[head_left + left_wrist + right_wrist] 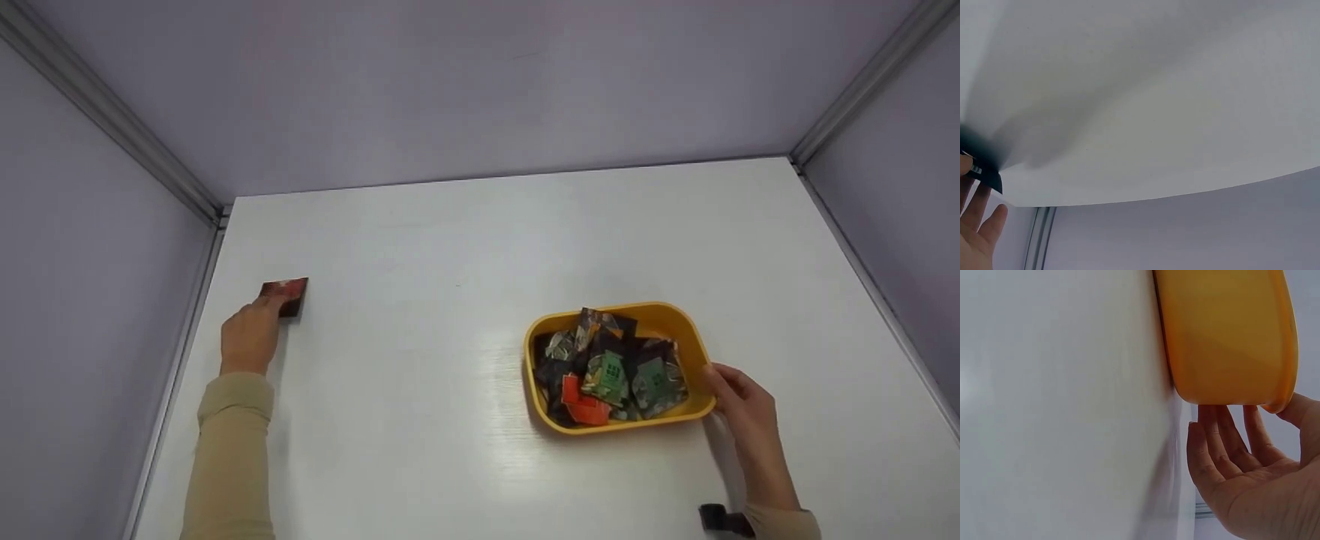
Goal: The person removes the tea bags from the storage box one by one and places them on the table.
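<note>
The left hand [250, 336] pinches a flat, dark-red packet [293, 295]; the right hand [750, 409] grips a smooth yellow tub [666, 320] (round-cornered, holding crinkled sachets [606, 375]).

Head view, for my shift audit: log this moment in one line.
left hand: pinches flat dark-red packet | right hand: grips yellow rounded-rectangular plastic tray | tray: holds dark patterned packets

Soft greyish light over the bench [405, 375], and there's glare, a pale patch just below the yellow tray [667, 321]! Left wrist: broad, fuzzy shadow, bench edge bowed by the lens, dark packet [987, 166] smearing into blur. Right wrist: sharper, glare far left, soft shadow low.
</note>
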### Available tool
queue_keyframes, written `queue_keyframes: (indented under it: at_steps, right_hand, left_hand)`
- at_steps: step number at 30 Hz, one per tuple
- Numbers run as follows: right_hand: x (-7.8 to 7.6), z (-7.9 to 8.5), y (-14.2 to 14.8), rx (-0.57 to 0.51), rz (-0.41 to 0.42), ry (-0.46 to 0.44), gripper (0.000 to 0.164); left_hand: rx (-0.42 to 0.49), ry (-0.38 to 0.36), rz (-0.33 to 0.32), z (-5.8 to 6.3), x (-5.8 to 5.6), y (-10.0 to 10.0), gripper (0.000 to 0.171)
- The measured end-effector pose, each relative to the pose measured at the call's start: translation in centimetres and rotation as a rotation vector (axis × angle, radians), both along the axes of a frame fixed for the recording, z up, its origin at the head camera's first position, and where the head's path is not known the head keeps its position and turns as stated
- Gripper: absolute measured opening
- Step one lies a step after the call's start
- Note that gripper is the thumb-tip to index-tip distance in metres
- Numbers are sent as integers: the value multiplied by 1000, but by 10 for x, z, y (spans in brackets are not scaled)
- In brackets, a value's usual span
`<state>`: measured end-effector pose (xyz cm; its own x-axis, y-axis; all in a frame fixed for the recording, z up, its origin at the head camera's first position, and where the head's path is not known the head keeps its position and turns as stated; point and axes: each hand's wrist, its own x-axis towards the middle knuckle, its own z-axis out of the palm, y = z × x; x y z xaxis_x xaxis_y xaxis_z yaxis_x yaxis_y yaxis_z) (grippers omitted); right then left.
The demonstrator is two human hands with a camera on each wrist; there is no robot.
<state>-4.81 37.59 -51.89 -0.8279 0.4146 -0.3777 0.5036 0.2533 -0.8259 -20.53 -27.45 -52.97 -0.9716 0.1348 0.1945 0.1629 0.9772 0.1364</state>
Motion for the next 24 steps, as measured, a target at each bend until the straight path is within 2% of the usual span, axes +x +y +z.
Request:
queue_keyframes:
  at_steps: [6, 10, 15, 19, 24]
  right_hand:
    - [0, 0, -1, 3, -8, -2, 76]
    - [0, 0, 0, 2, -15, 4, 75]
    - [-1, 0, 0, 8, -22, 12, 72]
    - [-2, 1, 0, 14, -13, -2, 76]
    - [-1, 1, 0, 5, -12, -21, 79]
  left_hand:
    - [21, -163, 53, -8, 1, -3, 38]
    - [24, -220, 75, -9, 0, -3, 44]
    - [4, -218, 93, -8, -2, 0, 44]
    - [-17, -194, 98, -3, -6, 13, 42]
    - [-36, -90, 26, 4, -14, 45, 33]
